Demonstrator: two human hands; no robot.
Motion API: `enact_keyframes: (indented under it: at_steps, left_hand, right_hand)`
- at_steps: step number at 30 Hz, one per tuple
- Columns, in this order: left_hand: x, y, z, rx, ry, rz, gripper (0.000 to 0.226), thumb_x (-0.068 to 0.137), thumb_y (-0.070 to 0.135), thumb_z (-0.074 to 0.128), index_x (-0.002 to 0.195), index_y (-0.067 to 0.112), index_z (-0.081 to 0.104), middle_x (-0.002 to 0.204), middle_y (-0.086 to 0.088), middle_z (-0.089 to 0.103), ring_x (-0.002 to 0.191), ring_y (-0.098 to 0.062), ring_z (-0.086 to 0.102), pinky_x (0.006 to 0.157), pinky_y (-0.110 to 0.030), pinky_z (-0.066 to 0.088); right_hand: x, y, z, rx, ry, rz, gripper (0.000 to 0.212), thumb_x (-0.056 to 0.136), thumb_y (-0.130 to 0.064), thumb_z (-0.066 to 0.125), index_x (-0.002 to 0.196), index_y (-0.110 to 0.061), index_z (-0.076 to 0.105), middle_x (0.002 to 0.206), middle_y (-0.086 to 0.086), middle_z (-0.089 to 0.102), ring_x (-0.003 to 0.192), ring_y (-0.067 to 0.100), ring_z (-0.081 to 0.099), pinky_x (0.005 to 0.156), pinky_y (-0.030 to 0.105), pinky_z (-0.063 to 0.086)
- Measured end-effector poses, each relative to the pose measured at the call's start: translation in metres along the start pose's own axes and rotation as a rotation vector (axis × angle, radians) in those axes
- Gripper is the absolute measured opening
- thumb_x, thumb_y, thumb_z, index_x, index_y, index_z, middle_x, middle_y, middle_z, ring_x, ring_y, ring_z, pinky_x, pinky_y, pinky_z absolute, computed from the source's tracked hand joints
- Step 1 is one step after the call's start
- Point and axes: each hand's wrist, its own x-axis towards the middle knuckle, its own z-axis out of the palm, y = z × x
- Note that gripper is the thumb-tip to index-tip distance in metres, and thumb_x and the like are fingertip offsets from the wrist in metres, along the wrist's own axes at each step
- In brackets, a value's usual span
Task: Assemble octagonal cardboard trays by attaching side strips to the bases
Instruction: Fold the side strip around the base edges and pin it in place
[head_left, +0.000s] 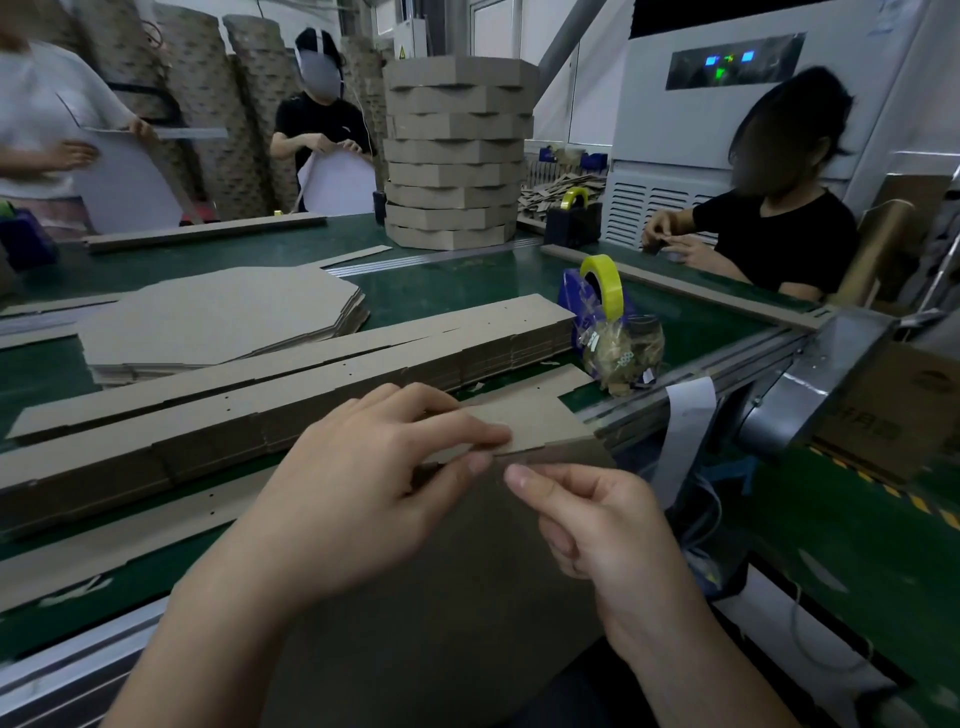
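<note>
Head view. Left grip pinches the side strip, fingers on top and thumb beneath, holding it along the top edge of the base, which leans from the lap against the tabletop rim. Right grip: thumb tip on the base at that joint, fingers curled; whether they hold the board, cannot tell. Strip stack and base stack lie beyond; tape dispenser to the right.
</note>
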Motion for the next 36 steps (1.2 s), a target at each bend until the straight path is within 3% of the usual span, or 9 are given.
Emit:
enact_keyframes:
  at_steps: [4, 7, 15, 19, 22, 28, 31, 33, 36]
  left_hand:
    - [0.006, 0.012, 0.005, 0.03, 0.098, -0.086, 0.038, 0.089, 0.065, 0.032, 0.093, 0.046, 0.064, 0.099, 0.02, 0.06, 0.094, -0.006, 0.055, 0.074, -0.029, 0.037]
    - [0.014, 0.024, 0.012, 0.165, 0.195, -0.153, 0.033, 0.08, 0.067, 0.034, 0.076, 0.039, 0.051, 0.083, 0.015, 0.059, 0.081, -0.011, 0.055, 0.06, -0.026, 0.024]
    - [0.01, 0.016, 0.014, 0.17, 0.209, -0.133, 0.033, 0.077, 0.063, 0.046, 0.076, 0.035, 0.062, 0.083, 0.014, 0.063, 0.08, -0.016, 0.058, 0.053, -0.026, 0.031]
    - [0.005, 0.017, 0.011, 0.264, 0.111, -0.109, 0.03, 0.076, 0.063, 0.046, 0.094, 0.041, 0.054, 0.104, 0.016, 0.059, 0.095, -0.014, 0.056, 0.06, -0.028, 0.03]
    - [0.003, 0.012, 0.011, 0.339, 0.048, -0.149, 0.04, 0.074, 0.068, 0.045, 0.106, 0.046, 0.035, 0.115, 0.02, 0.046, 0.107, -0.007, 0.045, 0.065, -0.027, 0.026]
    - [0.004, 0.02, 0.004, 0.33, 0.038, -0.125, 0.042, 0.072, 0.072, 0.037, 0.102, 0.042, 0.036, 0.108, 0.017, 0.048, 0.101, -0.009, 0.049, 0.067, -0.025, 0.026]
    - [0.014, 0.029, 0.007, 0.347, 0.058, -0.125, 0.043, 0.075, 0.074, 0.033, 0.097, 0.037, 0.032, 0.101, 0.015, 0.048, 0.094, -0.011, 0.051, 0.064, -0.027, 0.026]
    - [0.025, 0.034, 0.01, 0.328, 0.058, -0.122, 0.042, 0.081, 0.071, 0.037, 0.105, 0.037, 0.031, 0.107, 0.013, 0.05, 0.096, -0.014, 0.051, 0.064, -0.029, 0.027]
    - [0.03, 0.043, 0.011, 0.292, 0.018, -0.093, 0.037, 0.088, 0.065, 0.039, 0.118, 0.045, 0.03, 0.118, 0.012, 0.049, 0.108, -0.016, 0.047, 0.067, -0.031, 0.03]
  right_hand:
    - [0.001, -0.002, -0.002, -0.003, -0.048, -0.004, 0.011, 0.081, -0.021, 0.072, 0.076, -0.014, 0.078, 0.04, -0.005, 0.037, 0.035, 0.004, 0.028, 0.037, 0.014, 0.023]
    - [0.0, -0.003, 0.0, -0.013, -0.064, -0.022, 0.013, 0.077, -0.024, 0.072, 0.071, -0.013, 0.078, 0.039, -0.006, 0.036, 0.035, 0.004, 0.027, 0.038, 0.014, 0.023]
    - [0.003, 0.019, -0.006, -0.27, -0.031, 0.053, 0.032, 0.084, -0.025, 0.071, 0.068, 0.003, 0.066, 0.039, -0.006, 0.041, 0.036, 0.005, 0.035, 0.042, 0.014, 0.026]
    - [0.013, 0.011, -0.019, -0.258, 0.289, -0.426, 0.014, 0.086, -0.016, 0.069, 0.072, -0.016, 0.069, 0.054, -0.007, 0.057, 0.051, 0.002, 0.05, 0.05, 0.012, 0.037]
    - [0.018, 0.01, -0.021, -0.421, 0.344, -0.605, 0.009, 0.085, -0.021, 0.074, 0.077, -0.023, 0.071, 0.067, -0.005, 0.059, 0.063, 0.01, 0.054, 0.058, 0.015, 0.04]
    - [0.022, 0.009, -0.022, -0.392, 0.294, -0.625, 0.01, 0.08, -0.018, 0.077, 0.079, -0.02, 0.067, 0.077, -0.001, 0.06, 0.067, 0.018, 0.055, 0.062, 0.025, 0.045]
    - [0.022, 0.003, -0.023, -0.252, 0.131, -0.543, 0.009, 0.08, -0.012, 0.076, 0.08, -0.016, 0.069, 0.077, 0.0, 0.063, 0.07, 0.014, 0.057, 0.064, 0.021, 0.046]
    - [0.022, 0.0, -0.025, -0.165, 0.061, -0.495, 0.007, 0.078, -0.02, 0.071, 0.078, -0.014, 0.069, 0.071, -0.001, 0.062, 0.065, 0.013, 0.055, 0.06, 0.017, 0.043]
    - [0.026, -0.008, -0.037, -0.031, 0.165, -0.429, 0.012, 0.078, -0.027, 0.067, 0.077, -0.015, 0.07, 0.067, -0.003, 0.062, 0.062, 0.006, 0.053, 0.057, 0.014, 0.04]
